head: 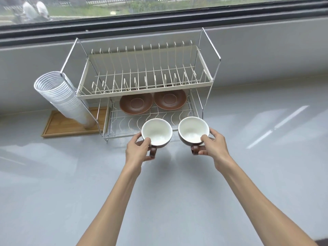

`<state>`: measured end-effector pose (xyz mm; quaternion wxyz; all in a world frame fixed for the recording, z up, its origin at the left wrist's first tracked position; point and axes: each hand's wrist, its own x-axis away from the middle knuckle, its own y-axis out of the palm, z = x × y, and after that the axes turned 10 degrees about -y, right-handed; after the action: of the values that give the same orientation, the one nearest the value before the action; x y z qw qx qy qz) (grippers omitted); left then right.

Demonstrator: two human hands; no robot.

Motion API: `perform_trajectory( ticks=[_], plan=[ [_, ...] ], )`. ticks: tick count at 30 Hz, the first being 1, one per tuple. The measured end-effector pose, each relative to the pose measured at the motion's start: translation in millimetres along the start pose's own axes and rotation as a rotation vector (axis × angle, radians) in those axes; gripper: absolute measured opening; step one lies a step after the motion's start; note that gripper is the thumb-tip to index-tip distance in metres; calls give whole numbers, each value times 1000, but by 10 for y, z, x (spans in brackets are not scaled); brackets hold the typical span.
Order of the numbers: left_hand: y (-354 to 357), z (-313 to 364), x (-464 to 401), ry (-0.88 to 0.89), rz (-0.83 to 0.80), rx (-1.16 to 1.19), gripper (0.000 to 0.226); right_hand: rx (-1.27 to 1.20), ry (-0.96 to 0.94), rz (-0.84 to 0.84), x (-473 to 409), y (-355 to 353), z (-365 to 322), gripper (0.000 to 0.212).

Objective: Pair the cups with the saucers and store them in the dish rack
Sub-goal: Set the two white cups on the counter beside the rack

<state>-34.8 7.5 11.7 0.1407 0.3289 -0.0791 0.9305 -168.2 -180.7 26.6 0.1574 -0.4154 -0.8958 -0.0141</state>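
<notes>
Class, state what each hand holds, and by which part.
Left hand holds the left cup, right hand the right cup, each at its brown handle and near rim.

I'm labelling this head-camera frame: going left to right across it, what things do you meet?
stack of white cups → wooden tray → left brown saucer → left cup in the left hand → right brown saucer → right cup in the right hand.
</notes>
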Motion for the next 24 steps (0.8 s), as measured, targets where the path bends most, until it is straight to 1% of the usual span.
perform_trajectory(
  ticks=[7, 13, 17, 24],
  plan=[
    [259, -299, 242, -43, -59, -37, 49, 8, 13, 88, 285, -438, 218, 51],
    [740, -466, 324, -78, -130, -79, 50, -24, 44, 181, 353, -901, 365, 53],
    [1136, -535, 357, -105, -166, -98, 51, -29, 73, 237, 268, -1247, 451, 55],
    [1788, -540, 355, -120, -169, -103, 48, -19, 107, 313, -10, -1795, 551, 55]
  ],
)
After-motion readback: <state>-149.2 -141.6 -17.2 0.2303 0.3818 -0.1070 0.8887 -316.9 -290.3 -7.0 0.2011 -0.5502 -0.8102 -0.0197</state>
